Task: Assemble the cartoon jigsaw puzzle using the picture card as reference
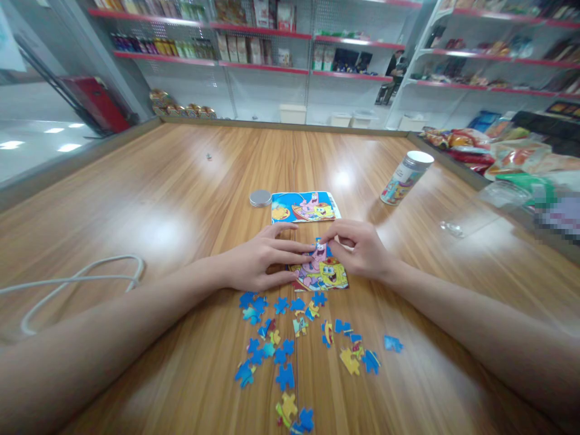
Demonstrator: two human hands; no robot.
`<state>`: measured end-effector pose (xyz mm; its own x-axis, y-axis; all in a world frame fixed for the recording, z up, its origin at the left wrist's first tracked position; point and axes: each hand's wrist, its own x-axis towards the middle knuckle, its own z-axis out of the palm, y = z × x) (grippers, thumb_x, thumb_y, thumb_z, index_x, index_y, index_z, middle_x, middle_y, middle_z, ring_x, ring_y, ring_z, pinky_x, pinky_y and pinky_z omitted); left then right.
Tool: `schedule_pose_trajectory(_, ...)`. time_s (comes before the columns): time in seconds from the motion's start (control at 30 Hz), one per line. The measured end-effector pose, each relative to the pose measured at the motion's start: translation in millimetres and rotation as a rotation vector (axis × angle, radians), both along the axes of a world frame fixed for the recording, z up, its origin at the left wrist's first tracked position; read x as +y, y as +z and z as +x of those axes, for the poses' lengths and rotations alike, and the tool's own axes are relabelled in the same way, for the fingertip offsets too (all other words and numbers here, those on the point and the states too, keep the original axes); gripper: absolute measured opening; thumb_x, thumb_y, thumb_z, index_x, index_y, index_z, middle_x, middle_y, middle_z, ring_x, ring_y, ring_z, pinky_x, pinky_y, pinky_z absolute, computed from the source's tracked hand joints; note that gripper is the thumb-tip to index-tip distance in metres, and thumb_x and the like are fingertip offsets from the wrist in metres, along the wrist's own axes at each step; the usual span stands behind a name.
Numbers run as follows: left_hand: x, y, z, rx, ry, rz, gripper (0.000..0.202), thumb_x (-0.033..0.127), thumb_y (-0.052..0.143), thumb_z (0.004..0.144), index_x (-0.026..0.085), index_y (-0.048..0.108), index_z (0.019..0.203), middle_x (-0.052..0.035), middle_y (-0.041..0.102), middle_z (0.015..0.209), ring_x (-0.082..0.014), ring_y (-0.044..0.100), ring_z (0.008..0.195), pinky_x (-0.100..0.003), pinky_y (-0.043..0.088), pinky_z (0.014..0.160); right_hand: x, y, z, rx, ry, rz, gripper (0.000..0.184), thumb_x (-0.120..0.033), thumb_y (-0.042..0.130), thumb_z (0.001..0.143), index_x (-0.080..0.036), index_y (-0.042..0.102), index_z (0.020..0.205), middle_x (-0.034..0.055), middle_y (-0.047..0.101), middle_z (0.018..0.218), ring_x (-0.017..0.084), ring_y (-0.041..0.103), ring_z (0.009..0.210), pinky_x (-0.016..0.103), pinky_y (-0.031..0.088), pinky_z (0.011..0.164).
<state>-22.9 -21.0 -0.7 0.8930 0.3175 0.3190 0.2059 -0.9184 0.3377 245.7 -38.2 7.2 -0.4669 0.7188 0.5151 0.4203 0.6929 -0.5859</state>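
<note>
A partly joined jigsaw puzzle (333,275) with a yellow and a pink cartoon figure lies on the wooden table. My left hand (263,260) rests flat with fingers spread, its fingertips on the puzzle's left part. At the upper edge, my right hand (360,248) is curled, thumb and index finger pinched at a puzzle piece (321,246); the fingers partly cover it. Loose puzzle pieces (285,376), mostly blue with some yellow, are scattered nearer to me. Just beyond my hands lies a picture sheet (308,206) with the same cartoon figures.
A round metal lid (260,197) sits beside the sheet. To the right stands a printed cylindrical can (405,178). A white cable (90,275) curves across the left side. Packaged goods (512,148) lie along the right edge, and stocked shelves (263,66) stand behind the table.
</note>
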Motion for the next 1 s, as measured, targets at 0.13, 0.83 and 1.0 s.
schedule_pose_trajectory(0.13, 1, 0.7, 1, -0.033, -0.012, 0.005, 0.042, 0.028, 0.064, 0.094, 0.027, 0.062, 0.136, -0.0046, 0.063, 0.141, -0.0271, 0.048, 0.137, -0.051, 0.028, 0.122, -26, 10.0, -12, -0.204, 0.319, 0.294, 0.021, -0.015, 0.057, 0.090, -0.017, 0.071, 0.105, 0.0050, 0.071, 0.093, 0.015, 0.063, 0.079, 0.027, 0.047, 0.067)
schedule_pose_trajectory(0.83, 25, -9.7, -5, -0.635, 0.346, -0.814, 0.021, 0.035, 0.069, 0.089, 0.016, 0.080, 0.091, -0.0065, 0.073, 0.089, -0.0134, 0.059, 0.077, -0.027, 0.046, 0.072, -71, 24.3, -51, -0.580, 0.288, 0.233, 0.025, -0.031, 0.049, 0.103, -0.023, 0.072, 0.109, 0.0034, 0.061, 0.086, 0.015, 0.051, 0.069, 0.030, 0.032, 0.060)
schedule_pose_trajectory(1.0, 22, -5.7, -2, -0.629, 0.358, -0.824, 0.019, 0.033, 0.071, 0.087, 0.016, 0.080, 0.088, -0.0060, 0.073, 0.086, -0.0127, 0.059, 0.076, -0.025, 0.044, 0.068, -74, 12.4, -57, -0.634, 0.301, 0.261, 0.022, -0.026, 0.050, 0.102, -0.025, 0.072, 0.103, 0.0029, 0.060, 0.087, 0.014, 0.048, 0.067, 0.030, 0.027, 0.056)
